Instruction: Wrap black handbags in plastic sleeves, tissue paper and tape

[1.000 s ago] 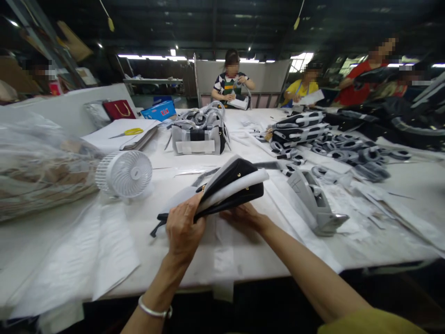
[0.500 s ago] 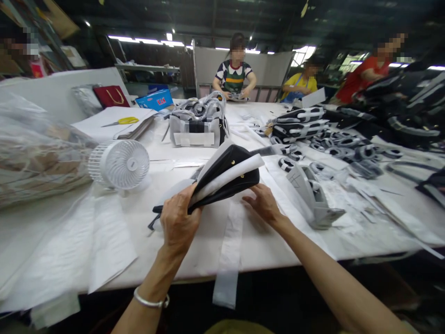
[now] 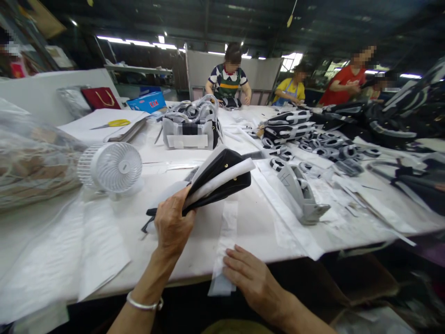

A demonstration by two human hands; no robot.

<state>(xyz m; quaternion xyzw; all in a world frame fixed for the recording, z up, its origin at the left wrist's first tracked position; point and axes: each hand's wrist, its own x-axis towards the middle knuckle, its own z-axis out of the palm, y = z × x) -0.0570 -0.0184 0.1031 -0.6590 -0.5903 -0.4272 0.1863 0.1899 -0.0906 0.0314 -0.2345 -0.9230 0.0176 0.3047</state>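
My left hand (image 3: 173, 226) is closed on the near end of a black bag piece (image 3: 215, 178) lined with white paper, and holds it tilted up above the white table (image 3: 114, 227). A long white paper strip (image 3: 225, 236) lies under it and hangs over the table's front edge. My right hand (image 3: 248, 276) rests on the strip's lower end at that edge, fingers stretched out flat.
A small white fan (image 3: 110, 167) stands to the left, beside a plastic-wrapped bundle (image 3: 33, 162). A grey tape dispenser (image 3: 301, 195) sits to the right. A grey and black bag (image 3: 191, 125), yellow scissors (image 3: 113, 123) and piles of black straps (image 3: 313, 139) lie further back. Several people work at the far side.
My right hand has left the underside of the bag piece and come back to the table's front edge, onto the paper strip. My left hand keeps its hold.
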